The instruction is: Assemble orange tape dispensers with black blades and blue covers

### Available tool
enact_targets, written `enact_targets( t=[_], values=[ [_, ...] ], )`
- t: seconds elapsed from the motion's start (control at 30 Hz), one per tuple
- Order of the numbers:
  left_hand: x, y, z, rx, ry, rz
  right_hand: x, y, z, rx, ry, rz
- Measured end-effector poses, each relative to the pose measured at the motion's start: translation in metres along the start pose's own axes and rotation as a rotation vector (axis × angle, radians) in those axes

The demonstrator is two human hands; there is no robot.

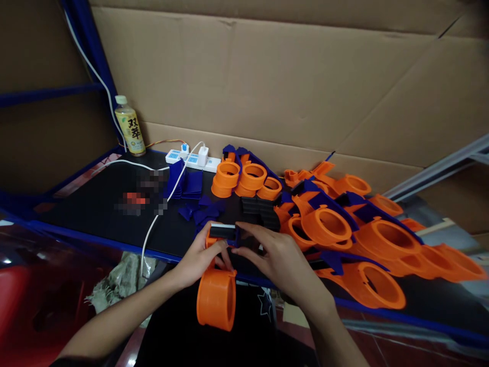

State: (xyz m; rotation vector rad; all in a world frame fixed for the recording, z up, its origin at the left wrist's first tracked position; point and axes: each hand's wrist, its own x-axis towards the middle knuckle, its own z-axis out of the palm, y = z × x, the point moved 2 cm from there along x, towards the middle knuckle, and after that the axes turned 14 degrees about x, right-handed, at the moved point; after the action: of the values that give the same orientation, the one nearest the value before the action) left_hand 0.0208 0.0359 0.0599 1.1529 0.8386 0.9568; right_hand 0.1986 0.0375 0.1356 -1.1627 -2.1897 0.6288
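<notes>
My left hand grips an orange tape dispenser by its upper part, its round drum hanging over the near table edge. My right hand pinches a small black toothed piece with a blue part at the top of that dispenser. Both hands meet just in front of the black table mat. Loose small blue parts lie just beyond my fingers, and a stack of black pieces sits behind my right hand.
A big pile of orange dispensers with blue parts fills the right of the table. Orange rings stand at the back by a white power strip with cables. A yellow-labelled bottle stands far left. Cardboard walls the back.
</notes>
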Motion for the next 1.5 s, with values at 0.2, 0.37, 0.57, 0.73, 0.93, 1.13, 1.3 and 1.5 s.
enact_targets(
  t=[0.2,0.37,0.57,0.73,0.93,1.13,1.3,1.5],
  values=[
    [-0.001,-0.001,0.001,0.032,-0.008,0.016,0.001,-0.004,-0.005,-0.11,-0.037,-0.097],
    [-0.002,-0.002,0.0,0.029,-0.018,0.024,0.001,-0.011,-0.009,-0.228,-0.061,-0.129],
    [-0.002,-0.001,0.001,0.046,-0.018,0.04,0.002,-0.017,-0.012,-0.307,-0.059,-0.15],
    [-0.005,0.0,0.004,0.078,-0.028,0.047,-0.001,-0.02,-0.012,-0.305,-0.077,-0.142],
    [-0.006,0.003,0.002,0.045,-0.06,0.047,0.0,-0.019,-0.012,-0.178,-0.078,-0.105],
    [-0.008,0.006,-0.006,-0.208,-0.253,0.068,0.003,-0.023,-0.013,0.029,-0.09,-0.013],
    [-0.017,0.009,-0.007,-0.09,-0.076,0.072,0.007,-0.036,-0.013,-0.006,-0.102,-0.027],
    [-0.022,0.024,-0.012,0.075,0.23,0.108,0.021,-0.05,-0.008,-0.213,-0.092,-0.068]
  ],
)
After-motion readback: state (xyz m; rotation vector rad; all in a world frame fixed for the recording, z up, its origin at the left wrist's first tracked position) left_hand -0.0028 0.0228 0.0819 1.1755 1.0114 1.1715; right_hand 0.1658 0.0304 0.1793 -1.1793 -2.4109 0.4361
